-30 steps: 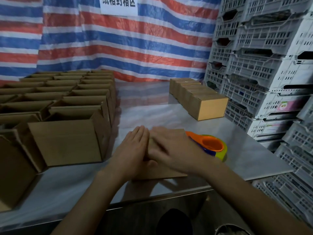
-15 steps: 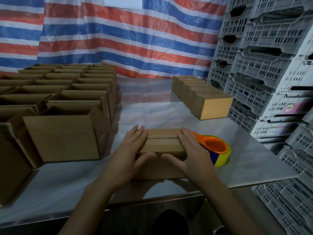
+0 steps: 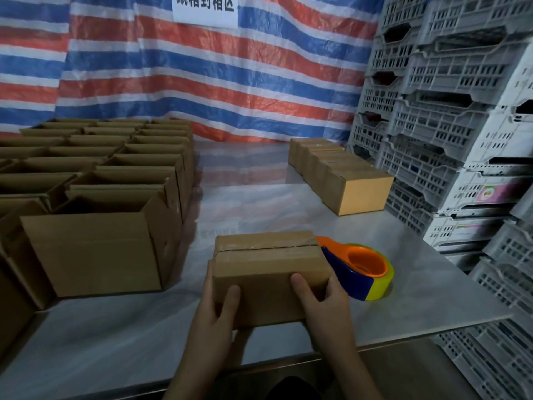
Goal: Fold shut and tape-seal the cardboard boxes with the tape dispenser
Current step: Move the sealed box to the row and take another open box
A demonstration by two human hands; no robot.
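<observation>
Head view: near the table [image 3: 253, 197] front edge, left hand [image 3: 215, 313] and right hand [image 3: 326, 304] grip the closed, taped box [image 3: 265, 264] at both ends; tape dispenser [image 3: 363, 269] lies just right. Farther, open boxes [image 3: 95, 226] crowd left, closed boxes [image 3: 346, 174] line right, bare table between.

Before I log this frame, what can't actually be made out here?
All in the head view:
The sign: the top edge crops its characters.
The taped box: its ends are covered by the left hand and right hand, so any tape running down them is unseen.
The tape dispenser: its front end sits behind the box.
The open boxes: their interiors are dark and their walls block any contents.
</observation>
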